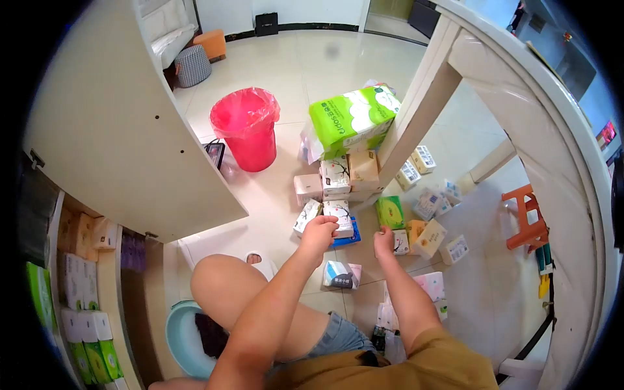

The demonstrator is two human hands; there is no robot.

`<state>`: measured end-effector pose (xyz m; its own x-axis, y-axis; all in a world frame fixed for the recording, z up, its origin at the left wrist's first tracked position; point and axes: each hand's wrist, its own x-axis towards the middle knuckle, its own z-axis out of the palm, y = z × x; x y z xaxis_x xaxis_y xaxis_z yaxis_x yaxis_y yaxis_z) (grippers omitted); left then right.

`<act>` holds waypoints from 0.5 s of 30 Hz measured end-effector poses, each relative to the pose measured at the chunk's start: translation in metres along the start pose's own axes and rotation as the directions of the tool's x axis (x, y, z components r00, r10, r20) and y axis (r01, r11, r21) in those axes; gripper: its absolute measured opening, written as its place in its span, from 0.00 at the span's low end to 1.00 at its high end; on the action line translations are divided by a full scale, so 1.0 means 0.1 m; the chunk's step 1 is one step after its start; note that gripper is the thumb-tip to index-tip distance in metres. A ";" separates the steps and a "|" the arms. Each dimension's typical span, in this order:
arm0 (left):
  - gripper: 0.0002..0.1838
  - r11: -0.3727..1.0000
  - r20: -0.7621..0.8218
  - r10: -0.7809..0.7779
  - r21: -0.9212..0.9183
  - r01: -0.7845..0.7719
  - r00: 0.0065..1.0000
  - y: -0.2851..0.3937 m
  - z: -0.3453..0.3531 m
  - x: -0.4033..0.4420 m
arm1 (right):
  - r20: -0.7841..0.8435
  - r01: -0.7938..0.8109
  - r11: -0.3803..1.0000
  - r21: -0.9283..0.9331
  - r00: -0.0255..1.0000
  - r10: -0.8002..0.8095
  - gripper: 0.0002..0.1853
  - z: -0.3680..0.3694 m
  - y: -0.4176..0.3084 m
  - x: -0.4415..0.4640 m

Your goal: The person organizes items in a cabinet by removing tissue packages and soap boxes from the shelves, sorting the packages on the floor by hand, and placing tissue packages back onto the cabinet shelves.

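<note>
My left hand [318,234] is closed, its fingertips in front of a white tissue pack [337,209] printed with dark branches. Whether it grips that pack is hidden. My right hand [384,242] is closed too, just below a green tissue pack [390,212] and beside a small white pack [400,243]; its fingers hide what they hold, if anything. Between the hands lies a blue packet [348,242], partly under the white pack. Nearer my legs sits a grey, white and pink pack [342,275]. Beige packs [429,238] lie to the right of my right hand.
A large green tissue bundle [354,120] stands behind more stacked packs. Further left is a pink bin [250,133]. An open cabinet door [123,130] and shelves of packs flank my left; a blue basin [182,338] is by my knee. White table legs [416,97] and an orange stool [525,218] stand right.
</note>
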<state>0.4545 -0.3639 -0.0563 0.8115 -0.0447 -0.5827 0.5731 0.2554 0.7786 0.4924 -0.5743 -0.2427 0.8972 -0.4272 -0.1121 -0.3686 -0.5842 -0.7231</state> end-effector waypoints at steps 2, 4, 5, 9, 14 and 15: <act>0.09 1.000 -0.019 -0.012 -0.005 0.012 1.000 -0.07 -0.02 0.08 | -0.102 -0.013 0.969 -0.247 0.995 -0.012 0.19 -0.03 0.08 0.18; 0.10 1.000 -0.030 -0.023 -0.005 0.023 0.999 -0.08 -0.03 0.13 | -0.106 -0.006 0.948 -0.320 0.994 -0.030 0.21 -0.07 0.16 0.29; 0.10 0.999 -0.029 -0.046 0.001 0.046 0.999 -0.08 -0.03 0.15 | -0.116 -0.001 0.920 -0.393 0.992 -0.048 0.22 -0.09 0.21 0.34; 0.10 0.996 -0.070 -0.083 -0.040 0.080 0.994 -0.03 0.01 0.19 | -0.096 0.019 0.899 -0.437 0.993 -0.068 0.27 -0.01 0.46 0.59; 0.09 0.990 -0.088 -0.071 -0.124 0.059 0.994 -0.05 0.01 0.36 | 0.113 -0.062 0.870 -0.488 0.985 0.134 0.43 -0.17 0.10 0.65; 0.10 0.987 -0.127 -0.060 -0.159 0.039 0.990 -0.01 0.03 0.35 | 0.119 -0.063 0.869 -0.490 0.983 0.138 0.43 -0.18 0.06 0.65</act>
<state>0.4826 -0.3688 -0.0770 0.7549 0.0629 -0.6529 0.5791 0.4035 0.7084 0.5443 -0.6187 -0.2420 0.8603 -0.4185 -0.2913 -0.4959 -0.8194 -0.2875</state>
